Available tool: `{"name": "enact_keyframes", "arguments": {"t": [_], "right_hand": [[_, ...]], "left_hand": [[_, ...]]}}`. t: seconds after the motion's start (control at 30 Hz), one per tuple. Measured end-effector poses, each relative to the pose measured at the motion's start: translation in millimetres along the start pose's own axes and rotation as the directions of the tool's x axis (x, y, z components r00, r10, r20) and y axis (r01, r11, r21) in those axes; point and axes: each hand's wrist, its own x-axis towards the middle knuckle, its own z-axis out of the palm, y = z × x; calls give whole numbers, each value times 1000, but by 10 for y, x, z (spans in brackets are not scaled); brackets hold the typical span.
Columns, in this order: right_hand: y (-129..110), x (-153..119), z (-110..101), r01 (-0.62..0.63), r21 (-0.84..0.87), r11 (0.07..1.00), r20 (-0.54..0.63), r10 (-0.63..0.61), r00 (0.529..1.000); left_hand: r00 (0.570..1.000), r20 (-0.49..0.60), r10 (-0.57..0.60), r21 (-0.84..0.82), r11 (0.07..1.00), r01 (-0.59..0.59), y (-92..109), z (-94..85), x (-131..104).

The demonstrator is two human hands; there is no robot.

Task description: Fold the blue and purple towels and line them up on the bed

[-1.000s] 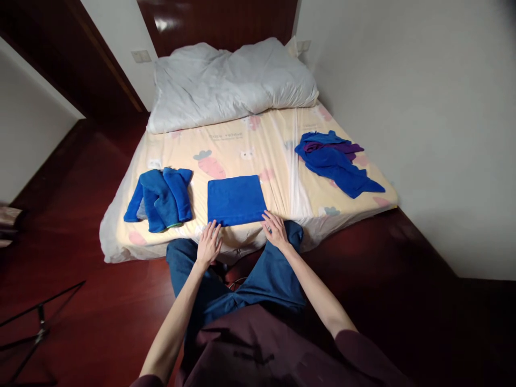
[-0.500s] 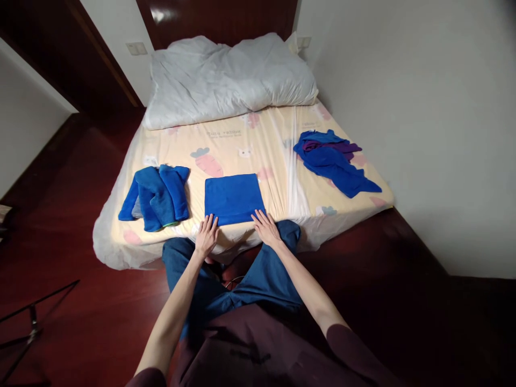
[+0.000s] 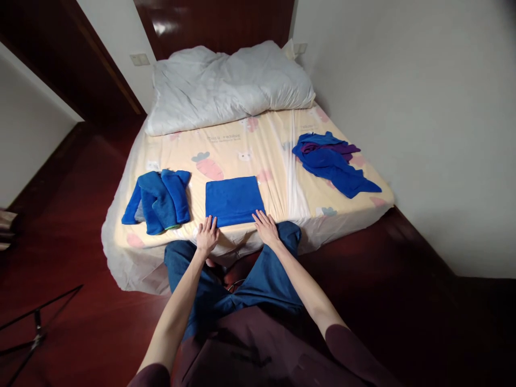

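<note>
A blue cloth (image 3: 234, 200) lies flat as a neat rectangle at the near edge of the bed (image 3: 226, 156). My left hand (image 3: 207, 235) rests with fingers spread on the cloth's near left corner. On its near right corner lies my right hand (image 3: 266, 227), fingers also apart. Neither hand grips anything. To the left is a loose heap of blue cloths (image 3: 159, 201). Toward the right side of the bed, a crumpled pile of blue and purple cloths (image 3: 334, 161) is spread out.
A pale quilt (image 3: 229, 83) lies bunched across the head of the bed, against a dark headboard (image 3: 226, 24). A white wall (image 3: 403, 107) runs along the right. Black metal stand legs (image 3: 38, 328) are on the floor at lower left.
The view has shifted slightly, with the head of the bed lower in the picture. Both hands remain on the near corners of the cloth.
</note>
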Motion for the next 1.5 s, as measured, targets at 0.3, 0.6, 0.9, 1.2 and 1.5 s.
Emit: {"name": "enact_keyframes", "arguments": {"t": [0.3,0.6,0.9,1.2,1.5], "right_hand": [[51,348,-81,15,-36,999,102,-12,995],[201,232,-130,74,-13,997,137,-71,988],[220,-143,-85,69,77,995,6,-70,998],[281,-99,-78,102,186,977,-49,-94,994],[325,-109,0,83,190,978,-127,-59,990]], "left_hand": [[993,119,21,107,994,-34,-23,-15,330],[975,194,108,134,982,-135,-173,-153,111],[979,170,112,41,992,-121,-179,-127,-161],[972,91,217,-28,976,-215,-239,-166,-141],[955,116,273,-134,957,-257,-367,-229,-89]]}}
